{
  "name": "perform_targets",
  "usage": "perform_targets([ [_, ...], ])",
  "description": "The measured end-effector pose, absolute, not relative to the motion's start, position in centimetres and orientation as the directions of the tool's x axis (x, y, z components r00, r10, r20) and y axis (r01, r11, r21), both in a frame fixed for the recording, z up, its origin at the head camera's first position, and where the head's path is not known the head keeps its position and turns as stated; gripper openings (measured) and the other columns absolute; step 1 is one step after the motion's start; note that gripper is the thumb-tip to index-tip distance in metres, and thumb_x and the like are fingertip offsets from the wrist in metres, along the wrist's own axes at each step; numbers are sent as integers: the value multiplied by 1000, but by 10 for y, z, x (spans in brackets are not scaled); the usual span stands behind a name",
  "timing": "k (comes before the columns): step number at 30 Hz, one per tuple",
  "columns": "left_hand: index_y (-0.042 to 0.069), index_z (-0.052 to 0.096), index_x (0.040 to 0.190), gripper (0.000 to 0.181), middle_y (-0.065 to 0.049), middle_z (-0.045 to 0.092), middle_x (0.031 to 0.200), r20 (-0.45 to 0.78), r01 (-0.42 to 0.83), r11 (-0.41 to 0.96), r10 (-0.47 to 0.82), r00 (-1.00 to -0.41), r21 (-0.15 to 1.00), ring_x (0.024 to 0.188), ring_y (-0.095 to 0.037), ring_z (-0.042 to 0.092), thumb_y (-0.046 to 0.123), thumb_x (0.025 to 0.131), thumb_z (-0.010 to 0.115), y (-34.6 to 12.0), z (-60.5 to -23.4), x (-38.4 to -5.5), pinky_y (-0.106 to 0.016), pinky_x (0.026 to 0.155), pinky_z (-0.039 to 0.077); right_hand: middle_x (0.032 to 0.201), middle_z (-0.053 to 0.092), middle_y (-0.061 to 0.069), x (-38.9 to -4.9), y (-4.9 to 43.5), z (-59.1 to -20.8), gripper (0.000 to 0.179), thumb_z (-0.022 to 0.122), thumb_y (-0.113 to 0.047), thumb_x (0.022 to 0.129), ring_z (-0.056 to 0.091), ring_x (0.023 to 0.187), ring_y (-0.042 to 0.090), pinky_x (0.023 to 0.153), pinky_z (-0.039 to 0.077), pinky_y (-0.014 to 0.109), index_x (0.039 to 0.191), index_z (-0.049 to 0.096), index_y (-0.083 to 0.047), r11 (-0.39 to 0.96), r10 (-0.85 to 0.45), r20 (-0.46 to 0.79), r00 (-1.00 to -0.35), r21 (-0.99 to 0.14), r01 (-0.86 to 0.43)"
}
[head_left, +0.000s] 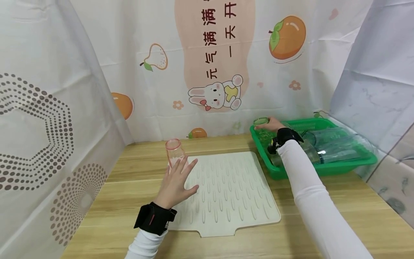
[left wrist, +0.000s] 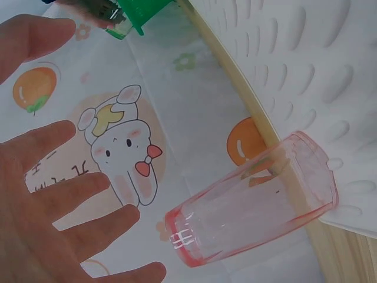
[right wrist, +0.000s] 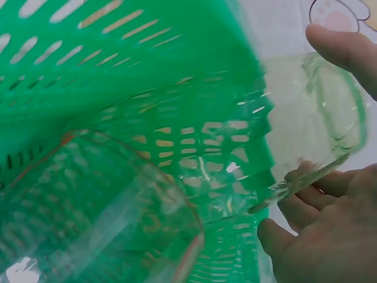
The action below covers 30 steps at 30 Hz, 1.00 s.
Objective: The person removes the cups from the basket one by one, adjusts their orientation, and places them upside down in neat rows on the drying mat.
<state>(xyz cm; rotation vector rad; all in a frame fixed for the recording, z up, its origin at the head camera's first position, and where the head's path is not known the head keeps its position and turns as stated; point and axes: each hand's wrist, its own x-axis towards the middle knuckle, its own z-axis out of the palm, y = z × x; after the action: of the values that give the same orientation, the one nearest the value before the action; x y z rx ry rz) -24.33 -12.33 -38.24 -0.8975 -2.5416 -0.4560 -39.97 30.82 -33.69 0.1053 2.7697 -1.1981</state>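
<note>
A clear pink-tinted drinking glass [head_left: 174,151] stands upside down on the far left corner of a white ridged draining board [head_left: 226,187]. In front of it is my left hand [head_left: 176,185], fingers spread and straight. The left wrist view shows a gap between these fingers and the pink glass [left wrist: 253,206]. At the far left corner of a green basket [head_left: 275,172], my right hand [head_left: 271,125] holds a green-tinted glass [head_left: 260,121]. In the right wrist view, thumb and fingers lie on either side of this green glass [right wrist: 294,118], which is partly inside the basket.
Several clear glass vessels [head_left: 339,144] lie in the basket, towards its right side. The wooden table [head_left: 129,187] extends around the board. A printed curtain [head_left: 155,93] hangs behind the table, and further sheets close off the left and right sides.
</note>
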Motion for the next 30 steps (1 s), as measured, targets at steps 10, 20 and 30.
perform_targets([
  [10,19,45,146,79,-19,32,152,461,641,742,508,-728,194,132,-45,37,35,77,80,-125,-385,-242,-72,101,23,141,29,36,-406,309,-345,81,65,-27,92,30,129,50,105,30,57,146,19,13,679,-27,-105,-994,-732,59],
  [20,17,45,145,80,-22,35,149,466,641,744,507,-725,188,131,-46,37,36,76,81,-124,-384,-243,-72,100,24,146,19,38,-403,319,-339,83,62,-27,93,22,134,51,107,26,58,146,12,14,669,-52,-110,-993,-742,47],
  [30,16,45,145,78,-22,36,148,466,645,739,509,-724,194,130,-46,38,34,77,80,-123,-383,-239,-71,101,24,149,10,37,-389,314,-328,93,59,-33,96,17,136,50,108,24,58,149,-4,8,653,-37,-79,-996,-756,36],
])
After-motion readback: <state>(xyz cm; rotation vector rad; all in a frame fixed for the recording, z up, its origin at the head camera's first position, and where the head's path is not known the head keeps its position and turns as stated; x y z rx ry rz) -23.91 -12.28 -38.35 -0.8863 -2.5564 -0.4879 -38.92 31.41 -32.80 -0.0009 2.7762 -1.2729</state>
